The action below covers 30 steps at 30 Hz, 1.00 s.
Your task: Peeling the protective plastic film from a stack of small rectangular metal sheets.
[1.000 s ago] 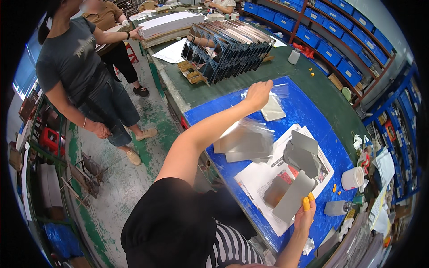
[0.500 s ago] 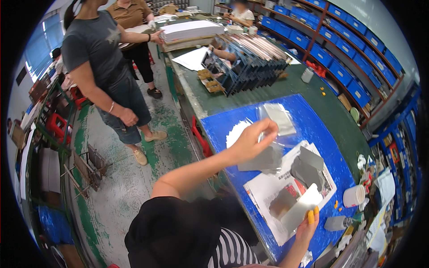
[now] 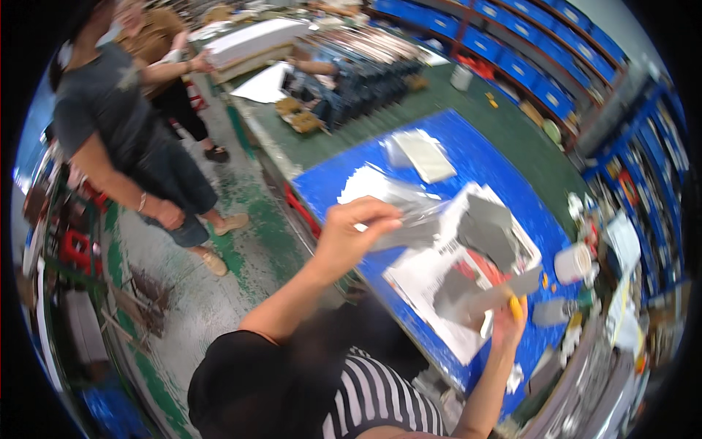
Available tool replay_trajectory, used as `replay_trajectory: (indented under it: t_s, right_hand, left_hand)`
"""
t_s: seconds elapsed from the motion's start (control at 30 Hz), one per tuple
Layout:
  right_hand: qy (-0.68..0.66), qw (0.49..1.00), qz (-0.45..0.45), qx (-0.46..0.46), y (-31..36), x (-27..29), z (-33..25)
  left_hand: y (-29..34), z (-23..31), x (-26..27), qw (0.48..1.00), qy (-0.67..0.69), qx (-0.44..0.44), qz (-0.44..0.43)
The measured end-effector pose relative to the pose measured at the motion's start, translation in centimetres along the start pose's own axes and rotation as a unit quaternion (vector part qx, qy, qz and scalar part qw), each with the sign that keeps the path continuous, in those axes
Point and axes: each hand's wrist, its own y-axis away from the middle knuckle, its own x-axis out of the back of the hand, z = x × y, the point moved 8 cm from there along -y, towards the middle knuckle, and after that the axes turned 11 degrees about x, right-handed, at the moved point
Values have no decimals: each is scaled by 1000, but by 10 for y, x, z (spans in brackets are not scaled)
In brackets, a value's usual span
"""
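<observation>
My left hand (image 3: 352, 233) is closed in a pinch on what looks like a clear plastic bag (image 3: 418, 218), which trails to the right over the blue work surface (image 3: 336, 162). In my right hand (image 3: 507, 329) is a thin grey sheet (image 3: 497, 296), gripped near its right end; yellow covers sit on the fingers. Beneath the sheet lies printed white paper (image 3: 411, 274). More grey sheets (image 3: 488, 230) rest on the paper's far part. Beyond my left hand are a stack of clear bags (image 3: 431, 162) and a white pile with a jagged edge (image 3: 363, 183), partly hidden.
A white tub (image 3: 572, 263) and a clear bottle (image 3: 553, 313) stand at the right. Dark racks (image 3: 365, 91) occupy the green table (image 3: 292, 143) farther back. Two people stand at the left; blue bins (image 3: 512, 67) line the shelves behind.
My left hand has come back toward me from above the bag stack, drawing clear plastic along. The grey sheet in my right hand has turned more level. The whole view has shifted.
</observation>
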Motion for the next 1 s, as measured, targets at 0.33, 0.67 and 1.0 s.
replay_trajectory:
  t_s: [0.33, 0.67, 1.0]
  right_hand:
    - [-16, 992, 23, 120, -9, -57, -58]
    - [-29, 993, 16, 114, -2, -75, -36]
    - [-15, 990, 25, 137, 0, -65, -36]
  left_hand:
    - [15, -46, -75, 962, 73, 178, -192]
    - [47, -58, -125, 932, 55, 208, -293]
    - [45, -62, -128, 930, 42, 215, -295]
